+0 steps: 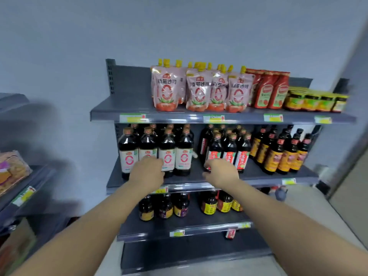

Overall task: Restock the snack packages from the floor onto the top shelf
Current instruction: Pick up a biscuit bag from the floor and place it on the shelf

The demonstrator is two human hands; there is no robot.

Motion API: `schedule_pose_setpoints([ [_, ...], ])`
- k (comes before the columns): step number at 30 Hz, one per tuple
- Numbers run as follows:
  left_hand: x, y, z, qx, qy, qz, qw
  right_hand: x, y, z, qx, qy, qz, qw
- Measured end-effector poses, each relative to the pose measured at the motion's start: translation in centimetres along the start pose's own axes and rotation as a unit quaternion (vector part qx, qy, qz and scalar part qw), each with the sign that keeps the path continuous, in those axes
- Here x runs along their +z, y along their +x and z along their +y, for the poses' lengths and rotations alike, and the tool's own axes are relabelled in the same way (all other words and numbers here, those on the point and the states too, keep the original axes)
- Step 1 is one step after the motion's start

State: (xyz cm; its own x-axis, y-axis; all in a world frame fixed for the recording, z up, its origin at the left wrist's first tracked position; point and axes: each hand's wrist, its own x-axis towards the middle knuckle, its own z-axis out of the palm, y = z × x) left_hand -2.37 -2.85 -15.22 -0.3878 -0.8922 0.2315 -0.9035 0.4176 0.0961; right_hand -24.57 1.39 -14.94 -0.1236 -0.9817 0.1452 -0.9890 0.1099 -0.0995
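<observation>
Pink spouted snack packages [199,90] stand on the top shelf [123,114], beside red bottles [268,90] and jars [314,101]. Left hand [147,171] and right hand [221,173] reach before dark bottles [167,150] one shelf down. Their fingers curl out of sight, so any grip is unclear.

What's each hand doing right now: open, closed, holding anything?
Left hand: loosely curled, nothing in its grip.
Right hand: curled by a red-labelled sauce bottle; grip on it cannot be told.
</observation>
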Motion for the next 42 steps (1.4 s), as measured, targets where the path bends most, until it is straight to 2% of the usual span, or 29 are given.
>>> schedule_pose_setpoints([
  [11, 9.0, 1.2, 25.3, 0.137, -0.056, -0.054, 0.987, 1.1, -13.3, 24.4, 0.189, -0.003, -0.063, 0.98],
  [17, 13.7, 2.3, 36.5, 0.227, -0.06, -0.107, 0.966, 2.3, -18.7, 33.9, 0.302, 0.037, -0.072, 0.95],
  [23, 20.4, 4.2, 46.4, 0.292, -0.065, -0.146, 0.943, 5.7, -21.5, 42.4, 0.371, 0.052, -0.098, 0.922],
  [32, 31.6, 5.3, 57.3, 0.35, -0.041, -0.241, 0.904, 13.3, -23.5, 53.3, 0.451, 0.09, -0.176, 0.871],
  [42, 46.3, 2.3, 64.8, 0.309, -0.005, -0.358, 0.881, 27.2, -27.8, 63.3, 0.46, 0.129, -0.279, 0.833],
])
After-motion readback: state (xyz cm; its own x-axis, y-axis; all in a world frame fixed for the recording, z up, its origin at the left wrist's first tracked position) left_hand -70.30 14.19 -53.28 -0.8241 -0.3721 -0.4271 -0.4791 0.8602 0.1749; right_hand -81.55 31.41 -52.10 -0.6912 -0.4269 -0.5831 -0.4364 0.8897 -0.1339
